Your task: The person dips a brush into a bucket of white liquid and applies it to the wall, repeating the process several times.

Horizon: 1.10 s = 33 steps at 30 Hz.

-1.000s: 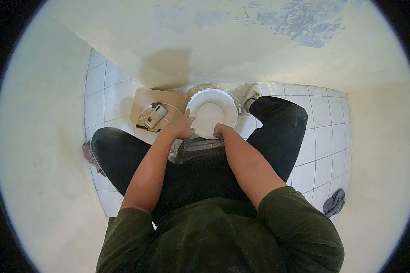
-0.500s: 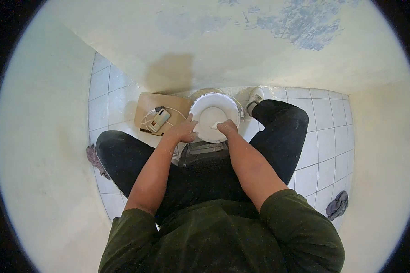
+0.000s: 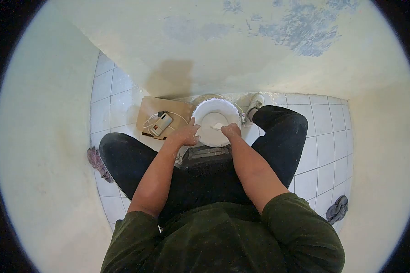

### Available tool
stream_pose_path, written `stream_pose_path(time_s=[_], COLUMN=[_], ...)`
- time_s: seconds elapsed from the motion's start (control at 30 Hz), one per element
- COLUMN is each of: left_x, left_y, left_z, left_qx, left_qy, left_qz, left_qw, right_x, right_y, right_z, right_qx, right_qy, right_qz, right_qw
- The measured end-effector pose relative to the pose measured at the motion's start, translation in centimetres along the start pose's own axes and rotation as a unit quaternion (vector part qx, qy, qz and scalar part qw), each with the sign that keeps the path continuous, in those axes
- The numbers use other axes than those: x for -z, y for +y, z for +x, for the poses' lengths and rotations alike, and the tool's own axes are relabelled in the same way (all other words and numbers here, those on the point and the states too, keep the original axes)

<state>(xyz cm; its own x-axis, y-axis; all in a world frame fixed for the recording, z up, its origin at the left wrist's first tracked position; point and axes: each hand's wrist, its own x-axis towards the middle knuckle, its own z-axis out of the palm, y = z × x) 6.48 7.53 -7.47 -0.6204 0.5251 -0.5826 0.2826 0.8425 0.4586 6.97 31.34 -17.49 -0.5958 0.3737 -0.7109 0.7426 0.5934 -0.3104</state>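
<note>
A white bucket stands on the floor between my legs, with a pale, creamy mix inside. My left hand grips the bucket's left rim, fingers along the outside and thumb toward the opening. Over the right part of the opening, my right hand is closed on a small, flat white piece that points into the bucket. Its exact kind does not show, since my fingers cover the rest. Both hands carry pale smears.
Left of the bucket lies a cardboard sheet bearing a white device with a cable. Crumpled cloths lie at the left and right. My shoe is by the bucket. A wall with grey-blue patches rises ahead.
The white piece in my right hand shows more clearly above the mix. My left hand stays at the rim. The whole view has shifted slightly, so things appear lower.
</note>
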Motion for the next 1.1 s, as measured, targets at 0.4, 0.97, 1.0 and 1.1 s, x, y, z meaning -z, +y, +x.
stream_pose_path(time_s=[0.4, 0.97, 1.0, 1.1], left_x=[1.4, 14.6, 13.9, 10.3], left_y=[0.4, 2.5, 1.7, -0.5], left_z=[-1.3, -10.6, -10.2, -8.8], left_qx=[-0.001, -0.034, -0.050, -0.087], left_qy=[0.045, 0.112, 0.147, 0.201], left_qz=[0.002, -0.078, -0.086, -0.099], left_qw=[0.999, 0.990, 0.984, 0.971], right_x=[1.8, 11.0, 11.5, 12.9], right_y=[-0.7, -18.5, -19.9, -23.8], right_z=[1.9, -17.7, -19.0, -19.8], right_qx=[0.041, 0.291, 0.318, 0.380], right_qy=[0.122, 0.012, 0.032, 0.107], right_qz=[0.063, 0.506, 0.521, 0.515], right_qw=[0.990, 0.812, 0.791, 0.761])
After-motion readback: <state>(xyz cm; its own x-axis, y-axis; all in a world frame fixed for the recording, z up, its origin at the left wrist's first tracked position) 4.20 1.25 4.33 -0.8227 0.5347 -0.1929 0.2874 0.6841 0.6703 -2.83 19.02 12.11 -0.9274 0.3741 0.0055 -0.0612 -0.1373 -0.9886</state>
